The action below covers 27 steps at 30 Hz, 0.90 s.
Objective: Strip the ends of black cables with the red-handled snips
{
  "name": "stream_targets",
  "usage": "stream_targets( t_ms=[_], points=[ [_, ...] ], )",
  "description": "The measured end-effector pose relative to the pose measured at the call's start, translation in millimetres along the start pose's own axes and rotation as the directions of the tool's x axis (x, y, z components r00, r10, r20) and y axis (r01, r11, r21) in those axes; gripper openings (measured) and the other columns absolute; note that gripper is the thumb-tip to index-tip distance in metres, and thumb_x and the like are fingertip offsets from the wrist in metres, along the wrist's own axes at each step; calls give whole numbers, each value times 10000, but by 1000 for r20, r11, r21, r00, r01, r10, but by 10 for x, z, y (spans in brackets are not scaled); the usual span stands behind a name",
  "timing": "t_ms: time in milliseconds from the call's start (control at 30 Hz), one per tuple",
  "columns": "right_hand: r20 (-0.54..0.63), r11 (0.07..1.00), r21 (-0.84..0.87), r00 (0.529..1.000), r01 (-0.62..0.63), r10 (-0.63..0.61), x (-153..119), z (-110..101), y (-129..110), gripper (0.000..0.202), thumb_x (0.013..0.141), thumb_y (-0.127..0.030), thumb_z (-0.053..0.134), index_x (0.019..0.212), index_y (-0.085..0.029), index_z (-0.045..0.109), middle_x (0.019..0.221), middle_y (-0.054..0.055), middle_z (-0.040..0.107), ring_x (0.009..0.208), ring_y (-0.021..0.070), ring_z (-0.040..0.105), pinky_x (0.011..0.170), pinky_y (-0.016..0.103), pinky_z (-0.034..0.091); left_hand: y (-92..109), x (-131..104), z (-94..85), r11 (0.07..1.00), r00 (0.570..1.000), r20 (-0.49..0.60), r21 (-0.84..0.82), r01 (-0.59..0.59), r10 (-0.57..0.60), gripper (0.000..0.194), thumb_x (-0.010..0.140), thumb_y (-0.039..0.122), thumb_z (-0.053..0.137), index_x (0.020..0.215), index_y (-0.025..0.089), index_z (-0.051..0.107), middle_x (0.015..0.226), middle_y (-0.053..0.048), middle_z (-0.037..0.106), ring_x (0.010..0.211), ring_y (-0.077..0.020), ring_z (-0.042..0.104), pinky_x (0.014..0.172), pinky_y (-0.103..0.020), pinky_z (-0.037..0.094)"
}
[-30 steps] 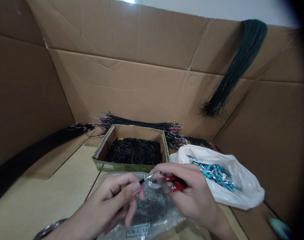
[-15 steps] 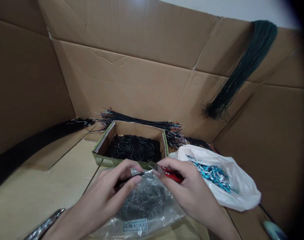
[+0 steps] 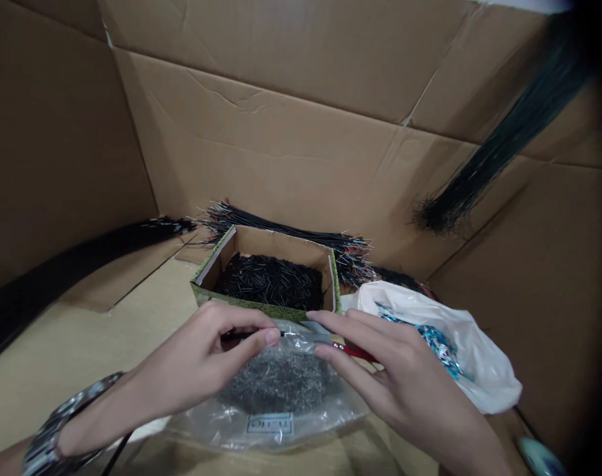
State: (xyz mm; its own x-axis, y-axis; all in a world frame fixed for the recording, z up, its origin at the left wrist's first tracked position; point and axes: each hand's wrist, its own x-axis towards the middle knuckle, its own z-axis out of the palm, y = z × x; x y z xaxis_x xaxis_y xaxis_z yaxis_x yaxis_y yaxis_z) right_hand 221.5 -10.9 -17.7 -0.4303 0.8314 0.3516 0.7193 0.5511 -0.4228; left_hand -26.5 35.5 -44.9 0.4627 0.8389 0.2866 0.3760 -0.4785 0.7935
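My L hand (image 3: 196,360) has its fingers pinched tight on the blk wire (image 3: 281,334), tip above the clear bag (image 3: 206,430). R hand (image 3: 404,363) fingers are part-closed round the red-handled tool (image 3: 357,352), blades prob. near the tip; too blurry to be sure. Risks: loose L pinch = wire rolls, blades nick thumb; a jerk = bits on desk (image 3: 162,304).
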Motion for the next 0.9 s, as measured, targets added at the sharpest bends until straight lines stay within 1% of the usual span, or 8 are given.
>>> stream_targets(
  t_ms=[33, 100, 200, 367, 633, 767, 900],
  points=[
    [11, 1000, -19, 1000, 13, -13, -7, -2, 5, 318, 1009, -351, 559, 1306, -279, 646, 943, 33, 722, 746, 186, 657, 668, 317, 502, 3, -4, -1, 1000, 1000, 21, 0, 8, -8, 231, 928, 369, 639, 846, 236, 808, 732, 5, 753, 630, -170, 661, 524, -214, 463],
    [38, 998, -42, 999, 40, -38, -15, 6, 14, 321, 1012, -344, 550, 1308, -264, 643, 909, 34, 697, 702, 178, 630, 633, 315, 488, 5, -12, -4, 999, 994, 99, 10, 39, -40, 261, 951, 375, 597, 885, 233, 806, 767, -4, 759, 665, -179, 667, 539, -220, 470],
    [52, 994, -92, 998, 52, -47, -23, 26, 12, 316, 1006, -340, 557, 1299, -266, 648, 926, 36, 680, 704, 182, 622, 638, 325, 484, -1, -22, -5, 997, 987, 140, 26, 76, -79, 277, 970, 398, 573, 914, 238, 793, 786, -1, 751, 676, -177, 651, 548, -225, 456],
    [74, 988, -151, 997, 39, -28, -31, 51, 1, 325, 1010, -343, 540, 1299, -250, 655, 906, 37, 666, 688, 191, 613, 617, 342, 471, 0, -25, -9, 993, 968, 224, 52, 104, -113, 344, 992, 471, 531, 863, 246, 757, 734, 22, 703, 654, -163, 603, 521, -226, 398],
    [61, 989, -147, 998, 10, -1, -33, 58, 6, 347, 1012, -356, 538, 1318, -243, 655, 964, 52, 689, 746, 216, 643, 675, 367, 487, 8, -5, -27, 994, 968, 227, 62, 92, -104, 310, 999, 453, 535, 903, 260, 758, 805, 42, 744, 725, -159, 647, 594, -220, 431],
    [43, 989, -148, 999, -1, 7, -46, 62, 10, 359, 1013, -369, 537, 1332, -248, 646, 958, 50, 683, 753, 219, 637, 678, 366, 484, 3, -2, -28, 993, 972, 214, 83, 80, -96, 326, 992, 459, 548, 853, 247, 752, 735, 43, 717, 648, -148, 605, 546, -215, 404],
    [46, 990, -137, 999, 33, -27, -39, 58, 27, 354, 1015, -356, 539, 1338, -251, 637, 930, 37, 675, 717, 192, 625, 645, 336, 473, -2, -7, -30, 995, 977, 196, 73, 74, -87, 321, 991, 454, 554, 863, 240, 755, 750, 41, 720, 658, -148, 611, 543, -210, 404]
  ],
)
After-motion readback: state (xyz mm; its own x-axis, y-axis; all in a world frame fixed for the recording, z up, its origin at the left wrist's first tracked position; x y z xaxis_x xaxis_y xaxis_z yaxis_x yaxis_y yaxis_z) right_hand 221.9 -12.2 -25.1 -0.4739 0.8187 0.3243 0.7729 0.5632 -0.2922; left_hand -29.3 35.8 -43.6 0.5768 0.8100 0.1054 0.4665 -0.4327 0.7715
